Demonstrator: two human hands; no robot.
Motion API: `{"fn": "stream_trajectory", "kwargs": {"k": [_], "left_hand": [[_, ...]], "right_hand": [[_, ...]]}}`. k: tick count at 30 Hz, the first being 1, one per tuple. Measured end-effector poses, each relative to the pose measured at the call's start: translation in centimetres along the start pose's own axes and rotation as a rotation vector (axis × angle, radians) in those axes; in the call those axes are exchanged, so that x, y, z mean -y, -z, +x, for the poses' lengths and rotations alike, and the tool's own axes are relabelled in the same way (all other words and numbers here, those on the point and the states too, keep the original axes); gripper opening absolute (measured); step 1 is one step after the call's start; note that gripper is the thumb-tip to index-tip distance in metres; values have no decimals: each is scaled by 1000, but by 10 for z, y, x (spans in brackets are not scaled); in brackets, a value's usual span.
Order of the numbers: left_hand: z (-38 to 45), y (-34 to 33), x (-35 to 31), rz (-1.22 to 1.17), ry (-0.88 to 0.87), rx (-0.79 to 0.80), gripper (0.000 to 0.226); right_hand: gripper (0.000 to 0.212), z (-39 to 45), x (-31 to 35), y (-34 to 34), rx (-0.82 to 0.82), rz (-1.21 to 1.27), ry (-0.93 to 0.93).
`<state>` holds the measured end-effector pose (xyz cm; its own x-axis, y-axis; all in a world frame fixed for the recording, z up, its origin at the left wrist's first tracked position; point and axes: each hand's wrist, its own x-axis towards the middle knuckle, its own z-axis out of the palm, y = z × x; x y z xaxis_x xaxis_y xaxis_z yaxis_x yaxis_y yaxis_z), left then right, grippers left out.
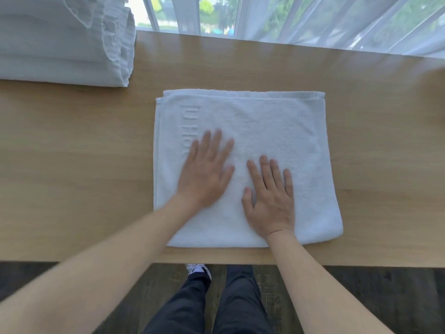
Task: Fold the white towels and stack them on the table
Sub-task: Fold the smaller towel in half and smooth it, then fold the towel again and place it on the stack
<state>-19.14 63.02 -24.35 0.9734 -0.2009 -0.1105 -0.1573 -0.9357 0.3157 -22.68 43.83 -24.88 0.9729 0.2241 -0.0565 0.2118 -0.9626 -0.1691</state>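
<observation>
The folded white towel lay flat on the wooden desk, roughly at the middle of its width and reaching close to the near edge. It was folded into a near-square, with doubled layers visible along its far edge and far-left corner. Raised lettering ran along its left side, partly covered and not fully readable.

The left hand rested palm-down on the left-centre of the towel, fingers straight and spread, pointing toward the far side; its outline was slightly blurred. The right hand rested palm-down just beside it, on the near-centre of the towel, fingers straight and slightly apart, thumb held out to the left. Neither hand gripped the cloth; both lay flat on its upper surface. The two hands were close together but not touching.

At the far-left corner of the desk stood a stack of white towels, well apart from the folded towel, its layered edges facing right.

Beyond the far edge of the desk hung a sheer white curtain before a window, with greenery visible outside. Below the near edge, the person's dark trousers and one shoe showed above a dark wood floor.
</observation>
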Motion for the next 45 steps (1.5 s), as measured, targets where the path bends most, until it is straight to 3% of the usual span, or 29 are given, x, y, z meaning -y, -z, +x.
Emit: {"fn": "stream_trajectory", "kwargs": {"k": [5,9,14,21,26,31,35,38,41,45], "left_hand": [[-115,-26,-1,109,-50,-12,64],[-153,-15,25,110,-7,9,65],[-185,-4,60,88,-158,20,67],[-192,4,90,-54,-338,-256,34],[-180,12,82,-259,-123,-253,51],[-154,21,68,-481,219,-226,18],[-133,29,60,-581,407,-249,17],[-115,34,56,-657,465,-306,12],[-92,42,54,-713,505,-391,16],[-54,53,59,-831,612,-480,21]], "right_hand": [[63,0,1,0,7,8,-11],[62,-2,4,6,74,11,-34],[61,-26,-6,13,100,113,-19],[71,-98,-65,16,137,85,95],[72,-100,-75,21,166,80,138],[62,-99,-90,31,155,79,169],[69,-96,-113,37,73,150,151],[54,-76,-125,54,76,331,-53],[12,-42,-139,81,84,536,-281],[26,7,-156,111,36,808,-297]]}}
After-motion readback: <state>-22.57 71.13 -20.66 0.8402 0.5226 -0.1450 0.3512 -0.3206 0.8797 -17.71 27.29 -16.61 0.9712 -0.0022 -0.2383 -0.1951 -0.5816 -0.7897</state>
